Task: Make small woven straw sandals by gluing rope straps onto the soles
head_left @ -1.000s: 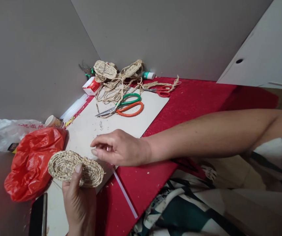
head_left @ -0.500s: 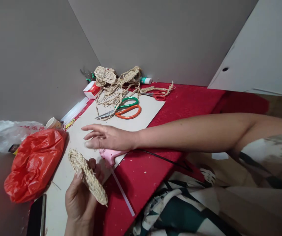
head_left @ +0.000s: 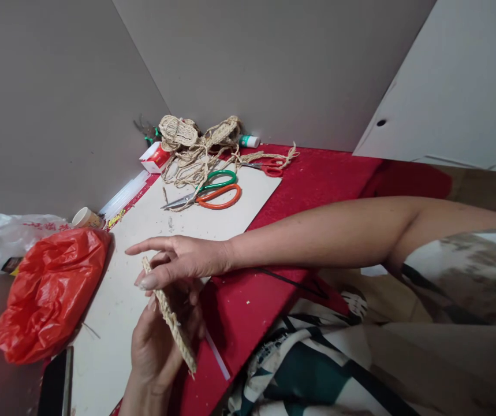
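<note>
At far left a transparent bag (head_left: pixel 25 228) lies against the wall, with a red bag (head_left: pixel 52 294) beside it, crumpled and overlapping the edge of a white board (head_left: pixel 96 358). A dark flat object (head_left: pixel 55 381) lies below. A paper cup (head_left: pixel 85 217) rests on its side behind the red bag, near yellow scraps (head_left: pixel 116 218) and a bundle of pale sticks (head_left: pixel 124 193). The woven pad (head_left: pixel 178 338) is held edge-on and tilted above the board's near edge. The left hand (head_left: pixel 156 341) grips it from below, thumb on the near face, fingers curled behind. The right hand (head_left: pixel 187 260) has thumb and bent fingers closed on its upper part, forefinger extended; this hand obscures some of the pad and board. At the back, a small box (head_left: pixel 155 158) stands before green-handled pliers (head_left: pixel 151 137); a heap of straw rope (head_left: pixel 191 167) adjoins, one strand lying against the large scissors (head_left: pixel 217 196). A white tube (head_left: pixel 250 141) and red-handled scissors (head_left: pixel 272 167) follow on the red cloth (head_left: pixel 325 173). Markings: red characters on the transparent bag, indistinct; red panel on the box and teal band on the tube, print too small to read.
</note>
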Demonstrator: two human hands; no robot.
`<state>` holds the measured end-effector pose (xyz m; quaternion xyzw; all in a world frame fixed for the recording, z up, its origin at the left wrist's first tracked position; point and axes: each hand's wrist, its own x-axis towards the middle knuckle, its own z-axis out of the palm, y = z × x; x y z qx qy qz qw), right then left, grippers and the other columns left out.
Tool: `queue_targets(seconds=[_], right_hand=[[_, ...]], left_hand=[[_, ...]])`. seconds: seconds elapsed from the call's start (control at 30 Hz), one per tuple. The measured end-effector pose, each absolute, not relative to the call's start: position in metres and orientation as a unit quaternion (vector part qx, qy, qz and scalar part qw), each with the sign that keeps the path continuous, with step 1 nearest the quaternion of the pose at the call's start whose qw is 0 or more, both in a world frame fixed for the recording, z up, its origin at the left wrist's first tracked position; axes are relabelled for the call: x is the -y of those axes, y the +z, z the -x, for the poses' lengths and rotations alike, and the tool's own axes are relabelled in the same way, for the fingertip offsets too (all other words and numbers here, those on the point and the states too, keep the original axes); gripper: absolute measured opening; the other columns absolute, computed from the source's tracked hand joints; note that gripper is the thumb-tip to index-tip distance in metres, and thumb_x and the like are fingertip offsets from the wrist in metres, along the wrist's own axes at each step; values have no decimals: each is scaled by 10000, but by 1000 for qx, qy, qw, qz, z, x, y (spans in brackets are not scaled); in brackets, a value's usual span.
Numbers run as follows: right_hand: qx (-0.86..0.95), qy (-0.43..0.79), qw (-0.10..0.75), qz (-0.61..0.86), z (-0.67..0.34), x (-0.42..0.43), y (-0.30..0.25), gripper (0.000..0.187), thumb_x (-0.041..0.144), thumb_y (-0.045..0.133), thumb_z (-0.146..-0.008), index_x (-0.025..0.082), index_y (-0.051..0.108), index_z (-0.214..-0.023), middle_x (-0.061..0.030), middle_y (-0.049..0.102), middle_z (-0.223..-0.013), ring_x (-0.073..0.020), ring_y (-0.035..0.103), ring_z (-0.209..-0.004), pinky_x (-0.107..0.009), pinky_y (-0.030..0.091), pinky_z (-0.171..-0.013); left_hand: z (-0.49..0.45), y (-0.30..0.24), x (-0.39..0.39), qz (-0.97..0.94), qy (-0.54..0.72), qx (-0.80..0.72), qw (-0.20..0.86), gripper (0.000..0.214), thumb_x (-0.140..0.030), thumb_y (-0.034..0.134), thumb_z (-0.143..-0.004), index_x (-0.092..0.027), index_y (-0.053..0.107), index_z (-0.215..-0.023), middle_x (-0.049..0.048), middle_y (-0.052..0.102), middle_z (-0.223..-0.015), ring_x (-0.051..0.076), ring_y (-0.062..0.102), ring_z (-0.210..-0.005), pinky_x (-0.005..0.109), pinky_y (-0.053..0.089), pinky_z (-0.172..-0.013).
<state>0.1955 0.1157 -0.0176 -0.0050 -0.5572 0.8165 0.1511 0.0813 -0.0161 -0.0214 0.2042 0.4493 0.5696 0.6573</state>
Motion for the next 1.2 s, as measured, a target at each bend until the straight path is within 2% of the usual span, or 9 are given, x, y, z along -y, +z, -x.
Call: queue_targets(seconds=[0.1,0.23,0.4,0.57,0.67,0.77,0.9,1.03,1.2], right_hand=[[538,806,245,37,-196,-120,-16,804,471,735,-724,253,364,-1403,-43,584,-1076,-97,592,-793,-186,492,-652],[574,726,358,118,-198,-127,-11,848,513,737,-702,192,372,-1398,-54,595,-1059,-114,576,-846,-211,486,-724],[640,643,390,156,-204,-122,-5,878,582,707,-693,185,383,-1406,-68,603,-1067,-163,575,-949,-284,476,-834],[662,627,389,133,-212,-114,2,850,554,701,-719,212,366,-1422,-63,613,-1054,-141,582,-844,-246,483,-718],[588,719,362,78,-211,-114,0,785,545,639,-791,249,310,-1440,-34,624,-1019,-77,545,-638,-195,452,-559],[506,819,269,23,-204,-117,-3,619,562,546,-854,191,449,-1340,-42,651,-926,-68,514,-537,-187,419,-470],[434,886,158,-50,-199,-119,-4,435,479,456,-933,102,607,-1091,-95,686,-871,-117,611,-660,-222,496,-599],[348,928,119,-62,-202,-119,3,335,345,392,-976,111,576,-1129,-96,690,-931,-137,656,-740,-308,524,-771],[301,944,132,-39,-202,-120,5,366,319,326,-997,89,583,-1121,-102,693,-911,-133,661,-711,-356,504,-870]], left_hand=[[-83,-20,11,-184,595,-500,602,303,-402,704,-741,-206,708,-972,86,693,-936,214,654,-759,325,548,-627],[-87,-13,11,-221,592,-556,540,423,-496,634,-780,-195,684,-1072,106,705,-961,243,670,-770,379,560,-673],[-91,-5,16,-286,577,-596,479,439,-541,625,-767,-183,696,-1010,98,702,-917,245,667,-716,347,552,-591],[-86,-4,24,-303,559,-586,501,429,-503,645,-745,-177,708,-1016,145,703,-942,280,662,-704,397,549,-591],[-88,3,30,-251,590,-543,542,475,-544,631,-722,-201,706,-1041,140,704,-927,286,654,-671,441,549,-590],[-95,10,32,-221,585,-513,588,447,-569,619,-729,-201,720,-961,146,707,-930,274,651,-667,421,543,-587],[-96,6,30,-217,547,-495,639,441,-557,531,-807,-192,714,-975,181,709,-1007,288,675,-690,426,540,-625],[-87,-3,27,-224,545,-507,629,431,-525,506,-839,-231,688,-1095,161,709,-1072,326,705,-773,472,555,-691],[-85,0,25,-215,566,-598,526,500,-600,522,-804,-175,728,-968,146,736,-897,322,705,-706,465,571,-641]])
